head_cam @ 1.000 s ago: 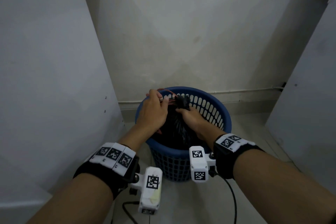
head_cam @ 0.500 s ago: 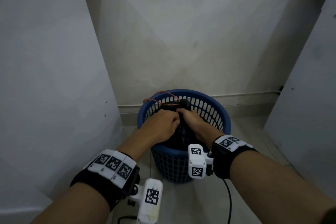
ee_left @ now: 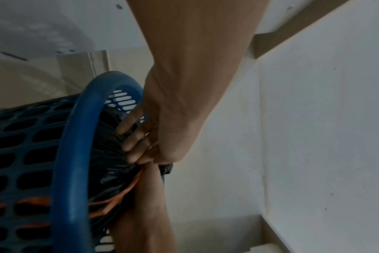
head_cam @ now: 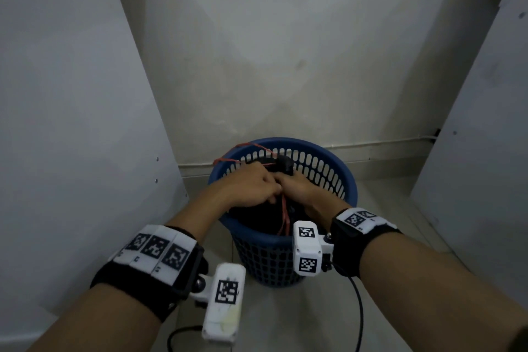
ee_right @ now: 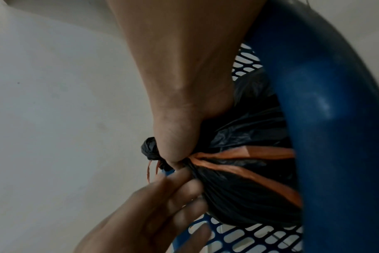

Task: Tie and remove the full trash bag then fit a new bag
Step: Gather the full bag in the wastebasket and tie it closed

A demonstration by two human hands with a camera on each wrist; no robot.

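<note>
Inside the round blue perforated plastic basket (head_cam: 323, 163), which stands on the pale floor (head_cam: 380, 208) between two white panels, I see the black plastic trash bag (ee_right: 238, 193) with its mouth gathered into a twisted neck near the basket's middle. A thin orange-red plastic drawstring (ee_right: 244, 152) wraps that neck; in the right wrist view two flat orange bands run from the gather across the bag toward the blue rim. In the head view a loose loop of the same string arcs over the far left part of the rim, and another strand hangs down between my wrists.

My left hand (head_cam: 251, 186) sits over the bag, touching my right hand. Its fingers (ee_right: 162, 193) are curled at the gathered neck, and they seem to pinch the bag plastic there, though blur keeps me from being sure of the exact hold.

My right hand (head_cam: 300, 188) is clamped on the neck of the bag just below the small black knob of bunched plastic (ee_right: 149, 149), which pokes out past the heel of that hand. In the left wrist view its fingers lie against the pleated black plastic.

Both wrists carry black bands with white marker tags, and a black cable (head_cam: 358, 308) trails from the right one.
</note>
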